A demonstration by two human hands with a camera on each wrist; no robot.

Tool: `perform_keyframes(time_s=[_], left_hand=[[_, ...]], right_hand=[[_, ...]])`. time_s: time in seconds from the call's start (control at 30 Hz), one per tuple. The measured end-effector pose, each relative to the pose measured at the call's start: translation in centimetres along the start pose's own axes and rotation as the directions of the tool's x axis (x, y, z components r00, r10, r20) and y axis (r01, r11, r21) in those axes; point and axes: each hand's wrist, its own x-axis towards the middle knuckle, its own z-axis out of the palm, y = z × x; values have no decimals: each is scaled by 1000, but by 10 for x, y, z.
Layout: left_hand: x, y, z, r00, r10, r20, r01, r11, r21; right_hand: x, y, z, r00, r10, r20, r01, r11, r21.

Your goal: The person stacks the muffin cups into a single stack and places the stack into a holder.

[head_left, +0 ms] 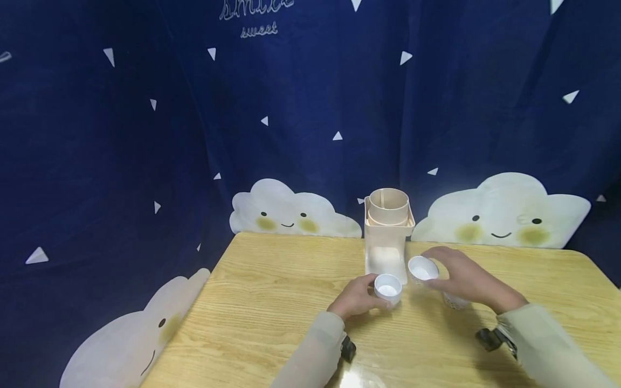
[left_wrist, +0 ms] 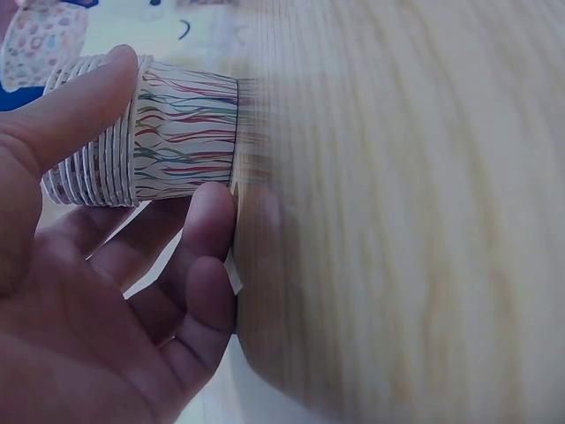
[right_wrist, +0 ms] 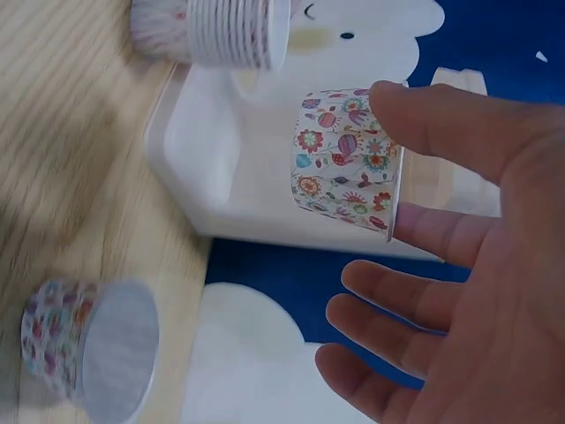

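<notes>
A stack of nested paper cups (head_left: 388,286) stands on the table, and my left hand (head_left: 358,297) grips its side, thumb near the rims. In the left wrist view the outermost cup of the stack (left_wrist: 187,132) bears wavy coloured lines. Raised to the right of it, a flower-patterned paper cup (right_wrist: 344,163) is pinched by its rim between thumb and index finger of my right hand (head_left: 467,276); the other fingers are spread. Partly hidden under that hand, a second flowered cup (head_left: 455,302) sits on the table. Behind the stack stands a cream plastic dispenser (head_left: 385,242) with a round open top.
The wooden table (head_left: 271,285) extends to both sides of the hands. Along its back edge hangs a dark blue curtain (head_left: 301,151) with white cloud faces, and the dispenser stands close to that edge.
</notes>
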Motion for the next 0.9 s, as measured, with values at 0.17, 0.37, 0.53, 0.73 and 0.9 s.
perform_keyframes(time_s=[0.17,0.37,0.53,0.73,0.9], left_hand=[[1,-2,0,1000,4,7,-4,1000,-15],[0,-2,1,1000,25,6,-25,1000,3],[0,-3,0,999,34,12,-34,999,1],[0,-3,-1,999,31,16,-31,999,-8],[1,-4,-1,999,36,19,-36,999,0]], right_hand=[[5,-10,5,999,-42,-6,42,999,22],[10,-21,12,998,-66,-4,66,996,59],[15,-31,19,997,-76,6,75,994,75],[20,-36,27,995,-98,16,97,993,73],[23,-37,31,992,-119,39,117,992,57]])
